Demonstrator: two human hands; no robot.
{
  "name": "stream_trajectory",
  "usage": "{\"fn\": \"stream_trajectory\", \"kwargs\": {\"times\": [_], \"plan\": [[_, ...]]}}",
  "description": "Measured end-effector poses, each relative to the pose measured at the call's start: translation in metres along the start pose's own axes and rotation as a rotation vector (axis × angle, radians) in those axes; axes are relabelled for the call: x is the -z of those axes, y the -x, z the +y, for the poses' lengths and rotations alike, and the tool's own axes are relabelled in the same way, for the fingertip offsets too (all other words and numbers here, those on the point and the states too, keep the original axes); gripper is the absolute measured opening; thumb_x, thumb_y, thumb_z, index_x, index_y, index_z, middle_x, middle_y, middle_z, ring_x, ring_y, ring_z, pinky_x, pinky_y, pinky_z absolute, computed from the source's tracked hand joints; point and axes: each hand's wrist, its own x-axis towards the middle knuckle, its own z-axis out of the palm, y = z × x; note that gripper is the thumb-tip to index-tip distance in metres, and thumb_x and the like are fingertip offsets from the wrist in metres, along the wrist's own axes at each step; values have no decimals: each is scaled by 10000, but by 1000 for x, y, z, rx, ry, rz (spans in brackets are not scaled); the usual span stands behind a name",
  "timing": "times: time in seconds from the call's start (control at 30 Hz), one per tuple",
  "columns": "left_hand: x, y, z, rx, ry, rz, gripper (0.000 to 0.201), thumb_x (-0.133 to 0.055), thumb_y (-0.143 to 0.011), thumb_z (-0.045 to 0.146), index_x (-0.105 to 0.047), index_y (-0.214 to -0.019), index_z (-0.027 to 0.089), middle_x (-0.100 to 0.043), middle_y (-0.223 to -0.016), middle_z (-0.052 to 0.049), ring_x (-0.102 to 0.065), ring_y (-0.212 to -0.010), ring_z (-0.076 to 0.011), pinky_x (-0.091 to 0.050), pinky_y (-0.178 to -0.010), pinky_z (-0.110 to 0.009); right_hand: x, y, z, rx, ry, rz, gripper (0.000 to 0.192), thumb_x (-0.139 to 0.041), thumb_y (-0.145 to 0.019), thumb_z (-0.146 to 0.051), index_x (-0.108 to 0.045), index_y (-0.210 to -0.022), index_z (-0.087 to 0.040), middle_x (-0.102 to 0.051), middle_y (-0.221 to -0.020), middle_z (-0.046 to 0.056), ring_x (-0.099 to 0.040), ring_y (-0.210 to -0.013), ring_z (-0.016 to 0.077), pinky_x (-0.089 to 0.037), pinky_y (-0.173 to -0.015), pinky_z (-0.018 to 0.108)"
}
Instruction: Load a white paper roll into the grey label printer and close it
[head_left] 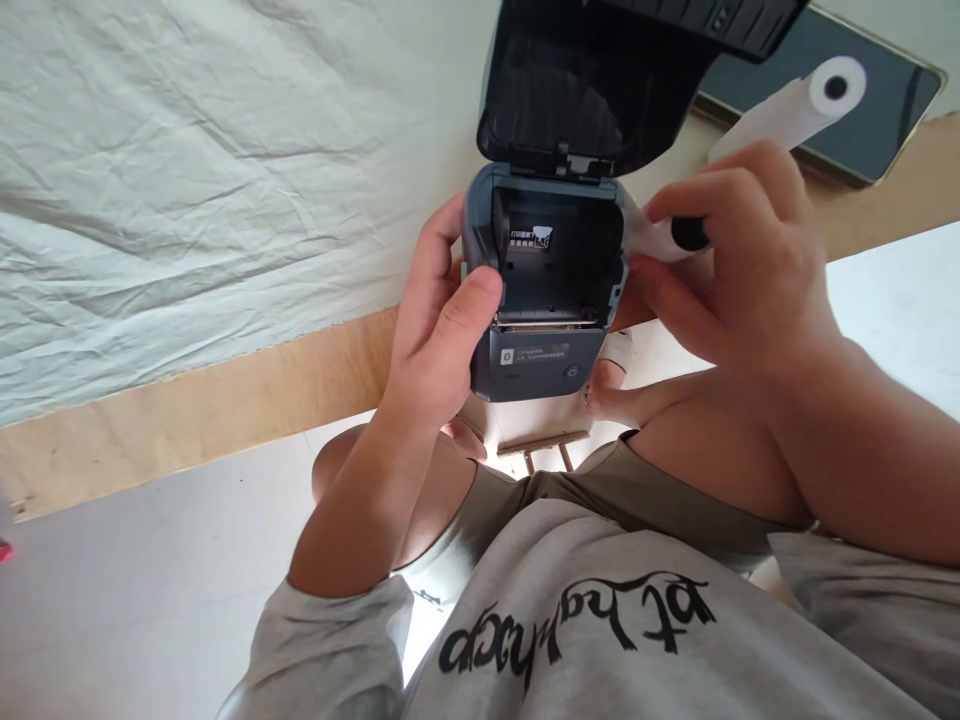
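Small grey-blue label printer [546,290] sits at frame centre, held over the edge of the table [225,385], lid [592,80] swung fully open and tilted back away from the person. Paper bay is open, with a small white sticker on its back wall; text on it too small to read. Front panel below the bay shows a label strip and a round button at its right. Left hand [439,320] grips the printer's left side: thumb hooked over the rim of the bay, fingers wrapped around the back of the body. Right hand [739,265] is at the printer's right edge, fingers curled and pinching a small white piece with a black end [675,238], looks like a roll holder or paper end, can't tell which; it touches or nearly touches the bay's right wall. White paper roll [795,105] lies behind the right hand, hollow core facing the camera, resting partly on a dark glossy flat slab [877,110], maybe a tablet or phone, near the table's far right. Wrinkled white cloth [187,180] covers the table's left part; bare wood strip shows along the near edge. Person wears a grey shirt [600,620] with black lettering, sleeves pushed up.
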Motion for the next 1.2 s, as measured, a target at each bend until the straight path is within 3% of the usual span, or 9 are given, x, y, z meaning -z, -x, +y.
{"fn": "stream_trajectory", "kwargs": {"times": [0.13,0.3,0.37,0.5,0.67,0.8,0.93,1.07,1.2], "plan": [[2,0,-1,-8,4,-10,247,-446,-828,352,-498,-1024,210,-565,-956,-22,-583,-921,-132,-473,-775,-229,1,2,2,-35,-80,-57,618,-477,-657,-136,-269,-1234,-209,-513,-1037,46,-500,-858,34,-438,-711,173],[10,-3,-9,-67,0,-87,327,-489,-793,416,-490,-1062,231,-549,-992,-25,-574,-965,-153,-494,-813,-267,1,2,-1,-61,3,-60,439,-508,-709,-299,-453,-1130,-190,-446,-1046,63,-457,-982,74,-457,-849,245],[13,-4,-11,-80,-6,-109,336,-494,-790,413,-487,-1074,234,-547,-994,-24,-574,-958,-153,-493,-814,-276,2,3,-1,-121,-8,-32,467,-517,-714,-327,-420,-1157,-214,-463,-1003,41,-466,-885,41,-461,-807,230],[17,-5,-13,-101,-1,-143,328,-461,-813,415,-490,-1077,223,-554,-956,-28,-579,-901,-139,-482,-756,-251,3,3,-1,-206,-138,-77,591,-430,-696,-155,-251,-1254,-234,-534,-1036,12,-489,-766,8,-477,-795,207],[21,-6,-14,-113,4,-177,382,-476,-793,466,-484,-1102,242,-564,-956,-28,-565,-861,-131,-472,-730,-244,2,1,2,-154,-26,-52,459,-507,-706,-288,-442,-1156,-230,-468,-1083,57,-480,-970,83,-455,-873,277],[18,-5,-12,-75,-12,-142,352,-465,-807,447,-484,-1086,235,-561,-937,-20,-571,-851,-124,-460,-723,-235,2,1,4,-124,-125,-43,618,-452,-683,-156,-275,-1267,-253,-516,-1069,27,-513,-946,60,-461,-882,257],[14,-3,-8,-58,-7,-127,325,-463,-815,428,-488,-1069,227,-564,-929,-14,-570,-841,-114,-458,-710,-227,3,0,2,-44,-111,-102,557,-475,-674,-179,-388,-1224,-209,-456,-1115,76,-449,-1078,100,-437,-941,274],[14,-3,-7,-60,23,-146,314,-453,-821,412,-490,-1076,232,-577,-948,-18,-579,-865,-126,-477,-682,-232,-1,-4,-1,-110,-57,-57,496,-559,-684,-372,-479,-1152,-228,-429,-968,81,-436,-950,94,-438,-835,283],[13,-3,-8,-48,43,-113,337,-499,-794,408,-499,-1081,233,-573,-988,-20,-567,-869,-133,-501,-701,-250,-6,-9,0,-189,-64,2,409,-523,-695,-217,-478,-1101,-241,-482,-989,33,-449,-899,56,-416,-813,235]]}}
